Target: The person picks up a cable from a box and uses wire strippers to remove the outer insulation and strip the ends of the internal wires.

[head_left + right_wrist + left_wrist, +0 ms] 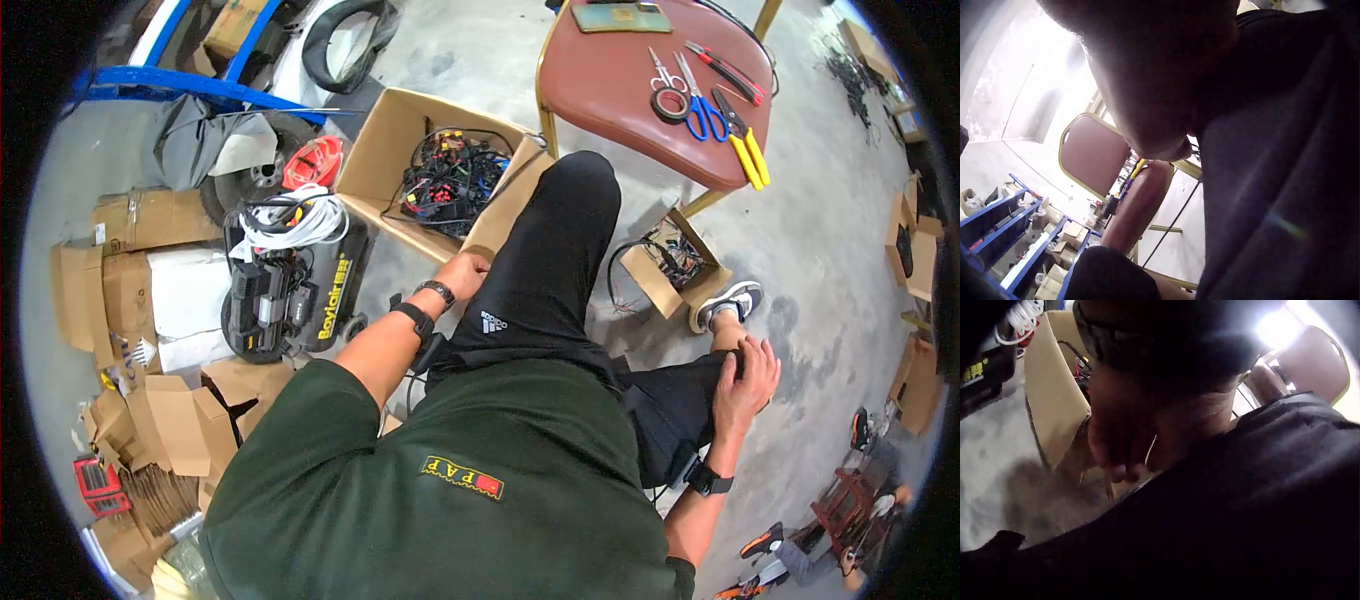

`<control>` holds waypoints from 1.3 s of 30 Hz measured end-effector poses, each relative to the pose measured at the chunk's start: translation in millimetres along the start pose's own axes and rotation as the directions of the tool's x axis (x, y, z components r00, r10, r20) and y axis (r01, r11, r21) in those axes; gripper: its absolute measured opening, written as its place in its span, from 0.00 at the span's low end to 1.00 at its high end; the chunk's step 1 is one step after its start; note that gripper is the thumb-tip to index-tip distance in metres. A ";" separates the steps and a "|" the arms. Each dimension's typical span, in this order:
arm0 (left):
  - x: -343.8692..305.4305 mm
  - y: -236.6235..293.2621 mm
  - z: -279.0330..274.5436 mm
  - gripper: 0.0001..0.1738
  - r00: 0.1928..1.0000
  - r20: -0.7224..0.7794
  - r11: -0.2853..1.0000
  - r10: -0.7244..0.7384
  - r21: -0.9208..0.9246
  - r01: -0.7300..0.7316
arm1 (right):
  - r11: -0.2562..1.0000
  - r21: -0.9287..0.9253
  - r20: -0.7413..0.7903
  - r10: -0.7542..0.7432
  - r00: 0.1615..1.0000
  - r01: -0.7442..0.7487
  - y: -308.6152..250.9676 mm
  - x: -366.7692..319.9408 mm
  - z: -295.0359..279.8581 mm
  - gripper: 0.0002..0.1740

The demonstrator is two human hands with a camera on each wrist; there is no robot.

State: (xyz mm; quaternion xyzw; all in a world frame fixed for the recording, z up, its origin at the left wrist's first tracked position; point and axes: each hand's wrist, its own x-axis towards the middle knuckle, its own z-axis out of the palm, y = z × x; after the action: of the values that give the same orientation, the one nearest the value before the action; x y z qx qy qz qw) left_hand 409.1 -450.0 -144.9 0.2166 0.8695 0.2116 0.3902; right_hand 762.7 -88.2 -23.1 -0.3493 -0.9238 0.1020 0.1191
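Observation:
My left hand [462, 276] lies against the side of the left thigh, right by the near flap of an open cardboard box [365, 170]. In the left wrist view its fingers [1124, 469] hang loosely curled in front of the box, and nothing shows in them. A tangled heap of cables and connectors [455, 180], mostly black with red and yellow bits, fills the box. My right hand [745, 385] rests on the right knee with its fingers relaxed and slightly spread. Near the right foot stands a smaller cardboard box [655, 285] with cables [675, 250].
On a brown chair [600, 80] lie blue-handled scissors [708, 115], smaller scissors [660, 72], black tape [669, 104], yellow-handled cutters [748, 150], red-handled pliers [730, 72] and a phone [622, 17]. An air compressor [290, 290] and cartons [180, 420] stand left. Another person [800, 560] is at lower right.

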 end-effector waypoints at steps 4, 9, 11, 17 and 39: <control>-1.4 -8.1 -1.8 0.12 0.997 0.016 0.997 -0.070 -0.035 0.070 | 1.000 -0.012 0.010 -0.002 1.000 0.002 1.4 -0.2 1.7 0.16; 0.1 -26.8 -22.7 0.12 0.992 -0.059 0.993 -0.112 -0.039 0.110 | 0.999 -0.035 0.038 -0.021 0.999 0.023 0.2 0.5 1.8 0.15; 6.9 -49.6 -30.3 0.13 0.984 -0.123 0.992 -0.126 -0.037 0.123 | 0.999 -0.042 0.045 -0.029 0.999 0.031 -1.1 2.2 2.4 0.15; 18.8 -56.3 -64.5 0.13 0.863 -0.506 0.957 -0.002 0.249 0.147 | 0.997 -0.067 0.076 -0.045 0.996 0.050 -2.4 7.5 4.6 0.15; -30.3 -19.2 -293.1 0.12 0.584 -0.793 0.950 0.177 -0.018 -0.313 | 0.997 -0.054 0.033 -0.051 0.998 0.053 -12.7 12.0 3.3 0.13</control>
State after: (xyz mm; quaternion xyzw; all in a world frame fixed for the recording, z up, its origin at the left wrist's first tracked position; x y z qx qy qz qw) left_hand 197.5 -540.4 40.2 0.1895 0.8940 0.4036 -0.0445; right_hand 745.1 -89.9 -21.0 -0.3266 -0.9368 0.0789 0.0975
